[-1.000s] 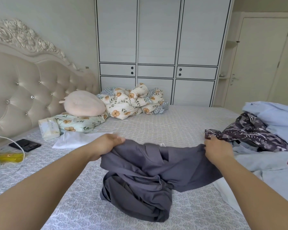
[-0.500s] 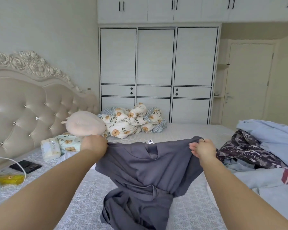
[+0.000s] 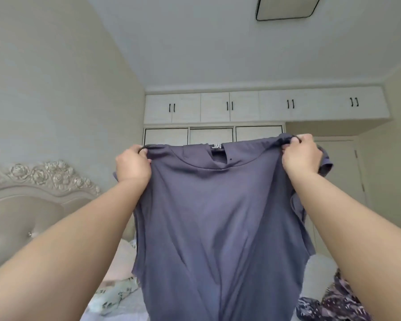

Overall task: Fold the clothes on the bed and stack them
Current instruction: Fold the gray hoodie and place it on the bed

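A grey-purple shirt (image 3: 218, 228) hangs full length in front of me, held up by its two shoulders, neckline and label at the top. My left hand (image 3: 132, 165) grips the left shoulder. My right hand (image 3: 302, 156) grips the right shoulder, with a short sleeve bunched behind it. The shirt's lower part runs out of the bottom of the view and hides most of the bed. A dark patterned garment (image 3: 329, 304) lies at the lower right.
The tufted headboard (image 3: 33, 205) stands at the left. A floral pillow (image 3: 116, 295) and a pink cushion (image 3: 118, 265) show beside the shirt. White wardrobe cabinets (image 3: 241, 107) fill the far wall, with a door (image 3: 343, 172) at the right.
Both hands have raised the shirt from the bed up to head height, and it now hangs straight. The camera has tilted up toward the ceiling.
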